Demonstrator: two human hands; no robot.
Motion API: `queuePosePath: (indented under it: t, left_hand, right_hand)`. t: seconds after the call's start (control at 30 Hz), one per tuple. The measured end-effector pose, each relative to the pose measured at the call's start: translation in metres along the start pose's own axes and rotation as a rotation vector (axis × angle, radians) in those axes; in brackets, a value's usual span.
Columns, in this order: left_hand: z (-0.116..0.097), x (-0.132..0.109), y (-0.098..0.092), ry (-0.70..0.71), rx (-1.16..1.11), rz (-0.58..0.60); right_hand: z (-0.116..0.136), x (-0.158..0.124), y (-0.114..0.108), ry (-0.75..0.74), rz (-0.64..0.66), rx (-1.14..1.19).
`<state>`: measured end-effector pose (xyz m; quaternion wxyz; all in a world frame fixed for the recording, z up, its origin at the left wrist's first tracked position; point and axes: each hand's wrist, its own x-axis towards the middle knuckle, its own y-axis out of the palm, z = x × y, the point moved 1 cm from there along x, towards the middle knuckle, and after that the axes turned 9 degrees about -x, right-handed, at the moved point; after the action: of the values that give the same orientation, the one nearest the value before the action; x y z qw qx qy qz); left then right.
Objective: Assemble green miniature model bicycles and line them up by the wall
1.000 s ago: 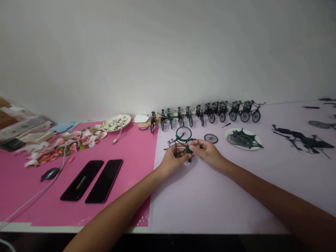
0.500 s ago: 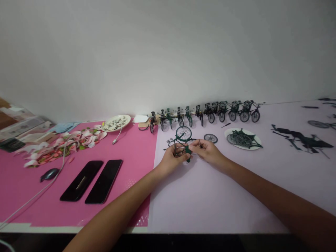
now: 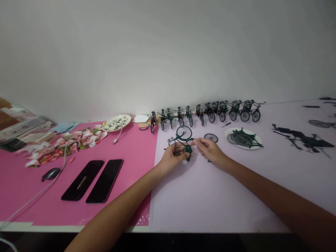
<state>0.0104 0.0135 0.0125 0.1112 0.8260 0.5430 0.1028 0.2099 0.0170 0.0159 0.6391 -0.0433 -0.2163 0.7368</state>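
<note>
My left hand is closed around a small dark green model bicycle with one spoked wheel fitted, held just above the pale mat. My right hand is right beside it, fingers pinched near the frame's rear end; what they pinch is too small to make out. A loose spoked wheel lies just behind my right hand.
A row of finished model bicycles lines the wall. A white plate with green parts sits to the right, with more dark parts beyond. On the pink mat lie two phones, a mouse, petals and a plate.
My right hand has shifted slightly right and back from the bicycle frame. My left hand keeps hold of the model, barely moved.
</note>
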Motion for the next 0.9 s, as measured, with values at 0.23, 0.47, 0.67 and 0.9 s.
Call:
queuePosePath:
  t: [0.23,0.47,0.67,0.9]
  left_hand:
    - [-0.003,0.002,0.000,-0.003,-0.006,-0.101]
    - [-0.003,0.000,0.001,-0.010,-0.006,-0.058]
    - [-0.001,0.000,0.002,-0.016,-0.017,-0.069]
    - [-0.001,-0.001,0.002,-0.004,0.002,-0.061]
  right_hand:
    - [-0.019,0.009,-0.021,-0.122,0.010,-0.642]
    - [-0.025,0.013,-0.017,-0.116,0.042,-0.913]
    - [-0.020,0.013,-0.015,-0.107,0.097,-0.994]
    - [-0.022,0.011,-0.012,-0.141,0.145,-1.050]
